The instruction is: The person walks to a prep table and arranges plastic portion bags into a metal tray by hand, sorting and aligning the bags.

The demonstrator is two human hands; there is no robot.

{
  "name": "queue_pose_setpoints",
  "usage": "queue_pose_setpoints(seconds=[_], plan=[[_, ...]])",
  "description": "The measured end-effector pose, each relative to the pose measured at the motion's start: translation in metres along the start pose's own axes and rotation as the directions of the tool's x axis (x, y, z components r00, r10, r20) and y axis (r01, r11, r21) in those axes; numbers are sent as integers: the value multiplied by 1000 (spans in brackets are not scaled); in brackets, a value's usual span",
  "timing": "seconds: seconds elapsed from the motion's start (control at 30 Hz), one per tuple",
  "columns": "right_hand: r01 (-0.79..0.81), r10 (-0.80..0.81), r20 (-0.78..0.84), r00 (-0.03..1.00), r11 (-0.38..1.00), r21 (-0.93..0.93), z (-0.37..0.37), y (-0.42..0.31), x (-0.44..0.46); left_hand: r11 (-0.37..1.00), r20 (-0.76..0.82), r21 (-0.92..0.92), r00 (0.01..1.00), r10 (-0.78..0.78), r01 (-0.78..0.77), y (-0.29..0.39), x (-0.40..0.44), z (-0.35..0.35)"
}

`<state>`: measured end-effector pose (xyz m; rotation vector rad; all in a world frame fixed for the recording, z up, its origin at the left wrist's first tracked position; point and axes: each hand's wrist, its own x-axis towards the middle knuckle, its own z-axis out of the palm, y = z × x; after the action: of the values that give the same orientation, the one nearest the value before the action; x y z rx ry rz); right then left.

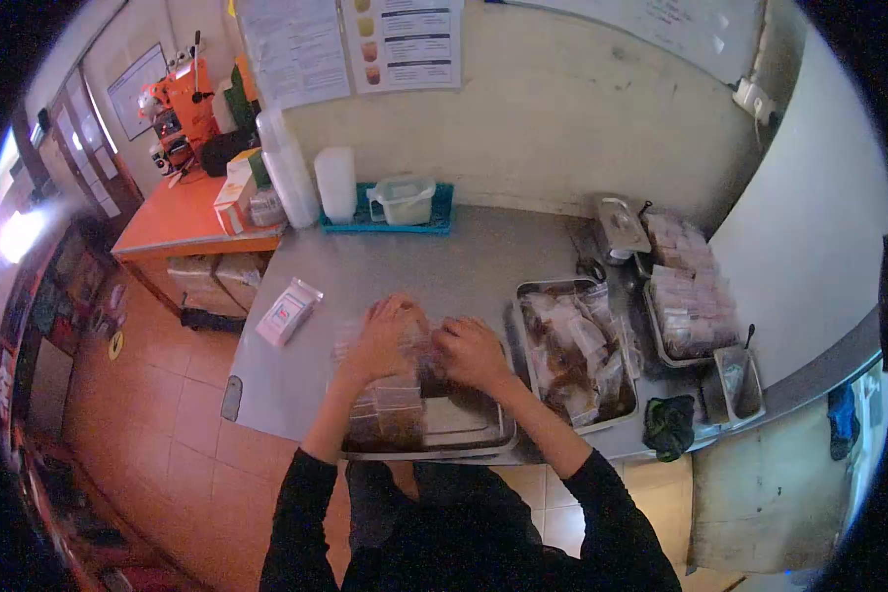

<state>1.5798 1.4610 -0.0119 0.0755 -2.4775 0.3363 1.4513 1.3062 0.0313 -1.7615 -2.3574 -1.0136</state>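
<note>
Both my hands work close together over the far part of a metal tray (508, 434) at the counter's front edge. My left hand (390, 340) curls its fingers over a clear plastic packet (420, 331) with something brownish in it. My right hand (472, 353) pinches at the right side of the same packet, its fingertips bent inward. Below the hands, filled packets (390, 414) lie in rows in the tray's left half. The tray's right half shows a pale flat surface (459, 416). A pink-and-white pack (289, 312) lies on the counter to the left.
Right of my tray stands a second tray (617, 419) of loose packets, then one of stacked packets (696, 306). Scissors (590, 266), metal containers (735, 385) and a dark green cloth bundle (669, 429) are nearby. A teal tray (442, 209) with plastic tubs sits against the wall.
</note>
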Motion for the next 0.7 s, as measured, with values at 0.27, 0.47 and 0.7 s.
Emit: queue_pose_setpoints(seconds=[0.27, 0.47, 0.7], plan=[[-33, 31, 49, 998, 999, 43, -13, 3, -2, 981, 24, 164, 995, 98, -101, 2, -7, 3], [-515, 518, -78, 852, 801, -307, -59, 67, -14, 987, -32, 139, 996, 83, -78, -1, -8, 9], [-439, 429, -168, 888, 679, -588, -41, 122, -11, 984, -21, 165, 997, 75, -71, 2, -9, 5]])
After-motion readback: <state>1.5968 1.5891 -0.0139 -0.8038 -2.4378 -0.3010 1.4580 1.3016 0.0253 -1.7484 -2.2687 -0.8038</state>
